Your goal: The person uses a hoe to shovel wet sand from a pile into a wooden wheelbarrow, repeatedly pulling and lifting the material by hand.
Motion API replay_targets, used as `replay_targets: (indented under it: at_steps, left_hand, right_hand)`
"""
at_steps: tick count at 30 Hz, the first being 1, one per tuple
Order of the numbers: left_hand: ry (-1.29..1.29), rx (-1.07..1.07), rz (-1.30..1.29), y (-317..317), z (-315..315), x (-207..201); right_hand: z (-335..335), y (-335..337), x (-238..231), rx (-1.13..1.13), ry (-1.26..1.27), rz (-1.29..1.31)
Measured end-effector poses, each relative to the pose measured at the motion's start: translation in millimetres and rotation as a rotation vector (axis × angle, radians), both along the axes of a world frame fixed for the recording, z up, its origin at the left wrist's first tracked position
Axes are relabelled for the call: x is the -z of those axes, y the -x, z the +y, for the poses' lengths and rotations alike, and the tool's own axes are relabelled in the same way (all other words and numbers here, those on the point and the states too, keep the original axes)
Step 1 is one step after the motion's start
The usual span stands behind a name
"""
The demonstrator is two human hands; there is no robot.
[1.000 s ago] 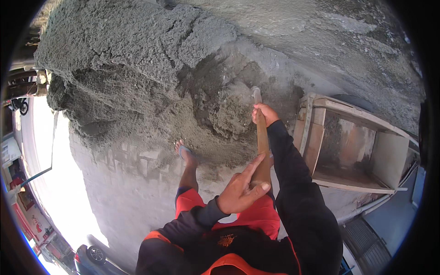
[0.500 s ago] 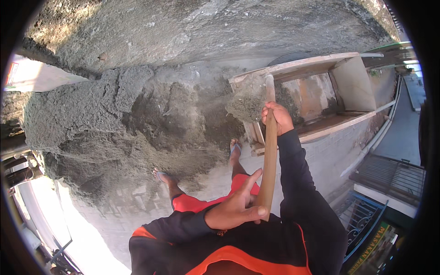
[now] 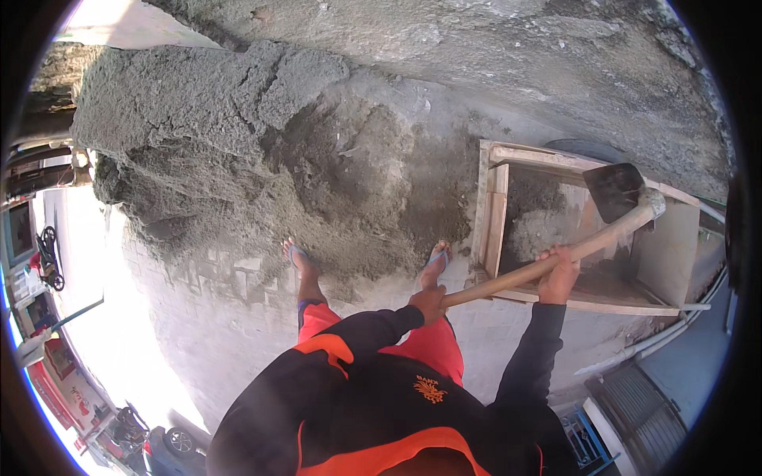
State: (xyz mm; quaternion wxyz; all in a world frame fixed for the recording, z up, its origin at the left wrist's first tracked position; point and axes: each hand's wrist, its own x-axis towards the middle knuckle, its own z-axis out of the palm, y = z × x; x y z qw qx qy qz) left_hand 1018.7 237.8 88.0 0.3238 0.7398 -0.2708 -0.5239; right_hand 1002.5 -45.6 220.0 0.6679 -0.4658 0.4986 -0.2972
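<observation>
Holding a hoe [image 3: 607, 236] with both hands, slanting it across a wooden box [image 3: 671, 250] on the right.

Wrapping the left hand [image 3: 429, 305] in a closed grip around the near end of the handle [image 3: 508, 281]; clasping the handle farther along with the right hand [image 3: 559, 274], fingers curled tight, over the box's near side. Holding the dark blade [image 3: 615, 193] over the box's far right part, right of a grey heap [image 3: 544, 238] inside. Standing in flip-flops [image 3: 439, 255] by the near edge of a grey mound [image 3: 238, 143].
</observation>
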Motion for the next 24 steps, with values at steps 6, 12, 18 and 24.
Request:
replay_targets:
  at_steps: [6,12,18,24]
  left_hand:
    - [0.385,-0.314,-0.273,-110.7,-7.1,0.4]
    - [0.138,-0.425,-0.572,-289.3,160.1,90.2]
    - [-0.414,-0.453,-0.268,-233.5,334.6,155.8]
    - [-0.298,-0.595,-0.162,-252.9,334.0,76.2]
  right_hand:
    - [46.2,-152.9,-69.3,0.048,0.333,-0.144]
    - [179.9,-331.6,104.1,0.039,0.081,-0.233]
    - [378.5,-397.3,416.7,-0.446,-0.235,0.368]
    - [405.7,-414.0,425.2,-0.585,-0.448,0.389]
